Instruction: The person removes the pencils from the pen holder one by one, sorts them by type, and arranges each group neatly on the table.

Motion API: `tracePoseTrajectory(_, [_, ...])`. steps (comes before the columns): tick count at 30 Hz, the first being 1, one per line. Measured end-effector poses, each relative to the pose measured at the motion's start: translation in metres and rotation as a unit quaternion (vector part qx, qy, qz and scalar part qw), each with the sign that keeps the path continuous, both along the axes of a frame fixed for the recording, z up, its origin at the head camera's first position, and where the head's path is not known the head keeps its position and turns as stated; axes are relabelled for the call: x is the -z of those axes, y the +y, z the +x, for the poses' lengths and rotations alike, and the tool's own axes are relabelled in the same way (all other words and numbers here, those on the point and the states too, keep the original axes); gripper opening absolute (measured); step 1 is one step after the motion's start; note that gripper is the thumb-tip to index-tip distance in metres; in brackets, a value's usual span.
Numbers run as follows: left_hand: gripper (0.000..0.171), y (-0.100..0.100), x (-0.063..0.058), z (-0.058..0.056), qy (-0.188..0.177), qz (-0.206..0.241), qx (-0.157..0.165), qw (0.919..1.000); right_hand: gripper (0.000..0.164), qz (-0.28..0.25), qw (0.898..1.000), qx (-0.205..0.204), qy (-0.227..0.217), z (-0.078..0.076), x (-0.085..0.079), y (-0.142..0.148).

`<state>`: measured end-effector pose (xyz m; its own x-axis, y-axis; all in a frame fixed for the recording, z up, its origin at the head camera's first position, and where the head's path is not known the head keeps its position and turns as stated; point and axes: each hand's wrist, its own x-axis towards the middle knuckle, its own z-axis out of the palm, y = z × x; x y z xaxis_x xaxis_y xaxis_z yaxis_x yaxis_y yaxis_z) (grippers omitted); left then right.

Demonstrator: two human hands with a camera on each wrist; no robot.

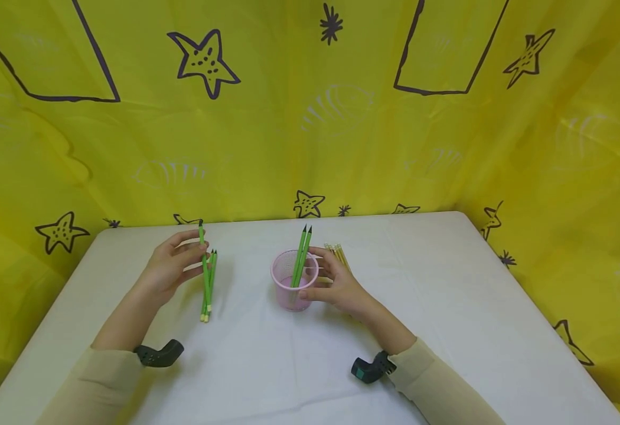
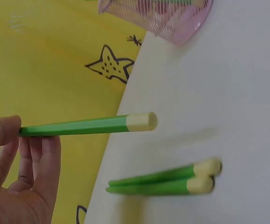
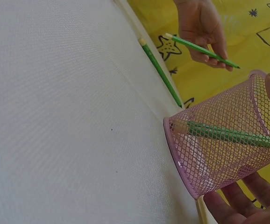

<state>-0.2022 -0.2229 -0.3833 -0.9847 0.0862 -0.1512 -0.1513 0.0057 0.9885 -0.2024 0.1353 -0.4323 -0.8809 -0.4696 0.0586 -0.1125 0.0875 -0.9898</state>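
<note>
My left hand point(image 1: 166, 265) pinches a green pencil point(image 2: 79, 126) near its dark tip between thumb and fingers, its cream end hanging down. Just below, two more green pencils point(image 2: 167, 184) lie side by side on the table, apart from the held one. At the middle of the table stands a pink mesh pencil cup point(image 1: 293, 300), gripped from its right side by my right hand point(image 1: 342, 289). Inside the cup two green pencils point(image 1: 302, 255) lean with their dark tips up. The right wrist view shows their cream ends near the cup's base.
Several gold-coloured pencils point(image 1: 342, 255) lie behind my right hand, partly hidden by it. A white cloth covers the table point(image 1: 289, 378). Yellow patterned curtain point(image 1: 267, 147) hangs along the table's back and sides.
</note>
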Motion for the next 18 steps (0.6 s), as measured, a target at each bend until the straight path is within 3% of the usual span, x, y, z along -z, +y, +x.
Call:
tracePoseTrajectory(5, [0.055, -0.008, 0.006, -0.001, -0.003, -0.063, 0.009, 0.998, 0.087, -0.001, 1.0, 0.002, 0.002, 0.0, 0.001, 0.0])
tracePoseTrajectory(11, [0.061, -0.016, 0.014, -0.002, 0.001, -0.146, 0.026, 0.9889, 0.087, 0.003, 1.0, 0.002, 0.004, 0.0, 0.0, -0.001])
tracePoseTrajectory(18, [0.059, -0.023, 0.022, -0.007, -0.025, -0.169, 0.027, 0.985, 0.087, 0.006, 1.0, 0.0, 0.005, -0.001, 0.0, -0.002])
